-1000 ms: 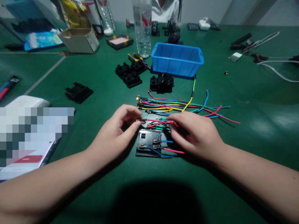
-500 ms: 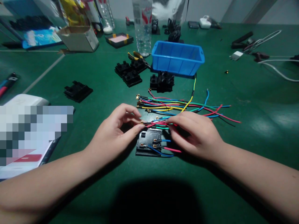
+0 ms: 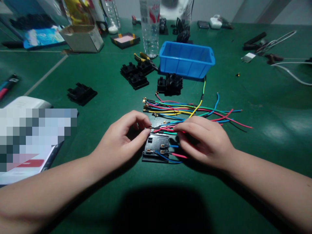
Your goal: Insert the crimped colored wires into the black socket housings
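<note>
My left hand (image 3: 129,135) pinches the terminal end of a red wire between thumb and forefinger. The same wire (image 3: 168,128) runs across to my right hand (image 3: 201,136), whose thumb and fingers are closed on it. Just below lies a black plastic base (image 3: 153,143) with brass terminals seated in it; blue wires and a red wire (image 3: 179,155) lead from it towards and under my right hand. Beyond my hands, a loose bundle of coloured wires (image 3: 170,109) with brass ends lies on the green table (image 3: 97,195).
Behind the bundle stand black housings (image 3: 170,85), a blue bin (image 3: 186,61) and a water bottle (image 3: 150,35). Yellow-handled pliers (image 3: 142,58) lie among more housings (image 3: 136,73). One housing (image 3: 81,93) and a phone (image 3: 48,139) are at the left.
My left forefinger has closed down over the wire's terminal, against the thumb. My right hand holds almost the same position. The whole view has shifted slightly.
</note>
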### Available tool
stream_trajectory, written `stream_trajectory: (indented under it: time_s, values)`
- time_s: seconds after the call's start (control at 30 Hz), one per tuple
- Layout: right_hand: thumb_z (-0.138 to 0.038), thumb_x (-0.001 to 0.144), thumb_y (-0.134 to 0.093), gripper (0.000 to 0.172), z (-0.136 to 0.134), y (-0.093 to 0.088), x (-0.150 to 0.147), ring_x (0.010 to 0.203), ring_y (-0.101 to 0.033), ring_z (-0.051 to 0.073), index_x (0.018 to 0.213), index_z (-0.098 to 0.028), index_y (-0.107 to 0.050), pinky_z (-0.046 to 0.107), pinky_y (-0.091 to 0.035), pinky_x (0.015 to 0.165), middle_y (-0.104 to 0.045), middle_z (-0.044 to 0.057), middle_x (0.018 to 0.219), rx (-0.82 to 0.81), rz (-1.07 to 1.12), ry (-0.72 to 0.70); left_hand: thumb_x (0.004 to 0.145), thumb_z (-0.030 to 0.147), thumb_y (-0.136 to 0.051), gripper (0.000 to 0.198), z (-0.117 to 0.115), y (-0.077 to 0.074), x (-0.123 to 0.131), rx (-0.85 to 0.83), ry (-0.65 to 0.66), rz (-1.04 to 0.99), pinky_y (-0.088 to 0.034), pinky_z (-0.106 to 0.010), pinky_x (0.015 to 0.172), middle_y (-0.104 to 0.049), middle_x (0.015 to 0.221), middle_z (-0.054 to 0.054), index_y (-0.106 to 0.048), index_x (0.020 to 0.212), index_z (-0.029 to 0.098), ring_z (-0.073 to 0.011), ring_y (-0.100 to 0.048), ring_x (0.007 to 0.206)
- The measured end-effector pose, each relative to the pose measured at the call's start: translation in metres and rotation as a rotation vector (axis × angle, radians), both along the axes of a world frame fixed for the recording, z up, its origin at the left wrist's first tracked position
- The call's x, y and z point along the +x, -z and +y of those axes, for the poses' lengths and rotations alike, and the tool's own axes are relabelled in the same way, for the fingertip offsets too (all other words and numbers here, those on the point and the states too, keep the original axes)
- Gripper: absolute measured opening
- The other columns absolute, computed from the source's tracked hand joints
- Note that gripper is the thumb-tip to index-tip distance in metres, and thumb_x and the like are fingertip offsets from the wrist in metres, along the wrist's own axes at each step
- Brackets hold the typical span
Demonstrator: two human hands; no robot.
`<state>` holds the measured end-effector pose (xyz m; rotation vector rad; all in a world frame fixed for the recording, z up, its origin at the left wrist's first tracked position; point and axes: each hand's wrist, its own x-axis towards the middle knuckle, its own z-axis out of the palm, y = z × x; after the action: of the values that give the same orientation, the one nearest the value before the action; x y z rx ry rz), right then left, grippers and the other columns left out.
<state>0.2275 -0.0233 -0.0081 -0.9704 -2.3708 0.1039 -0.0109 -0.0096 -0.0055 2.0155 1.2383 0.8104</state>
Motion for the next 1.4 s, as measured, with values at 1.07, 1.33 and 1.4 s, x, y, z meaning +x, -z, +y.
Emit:
stream_trajectory:
  time_s: [1.07, 1.33, 1.4]
  values:
    - [-0.017, 0.087, -0.047, 0.012, -0.0046, -0.0027, -0.0031, 0.069, -0.059, 0.019, 0.088, -0.019, -0.059, 0.03, -0.045, 0.062, -0.066, 0.006, 0.078, 0.016, -0.087, 0.032, 0.091, 0.029, -0.055, 0.012, 0.0, -0.0022, 0.0008, -0.081, 0.089, 0.012, -0.047, -0.026, 0.071, -0.061, 0.088, 0.0, -0.056, 0.098, 0.02, -0.0145, -0.06, 0.079]
    - [-0.016, 0.084, -0.046, 0.011, -0.0052, -0.002, -0.0037, 0.07, -0.056, 0.021, 0.087, -0.019, -0.056, 0.032, -0.044, 0.062, -0.063, 0.007, 0.078, -0.03, -0.1, 0.12, 0.091, 0.025, -0.053, 0.009, -0.0005, -0.0039, 0.0007, -0.08, 0.109, 0.024, -0.046, -0.024, 0.071, -0.06, 0.086, 0.002, -0.056, 0.099, 0.02, -0.0121, -0.059, 0.077]
    - [-0.015, 0.084, -0.045, 0.011, -0.0044, -0.0014, -0.0035, 0.069, -0.055, 0.02, 0.088, -0.019, -0.055, 0.032, -0.043, 0.061, -0.062, 0.006, 0.078, -0.058, -0.092, 0.135, 0.091, 0.024, -0.053, 0.007, -0.0005, -0.0047, 0.0011, -0.08, 0.118, 0.027, -0.045, -0.024, 0.07, -0.06, 0.085, 0.002, -0.056, 0.096, 0.02, -0.0115, -0.058, 0.076]
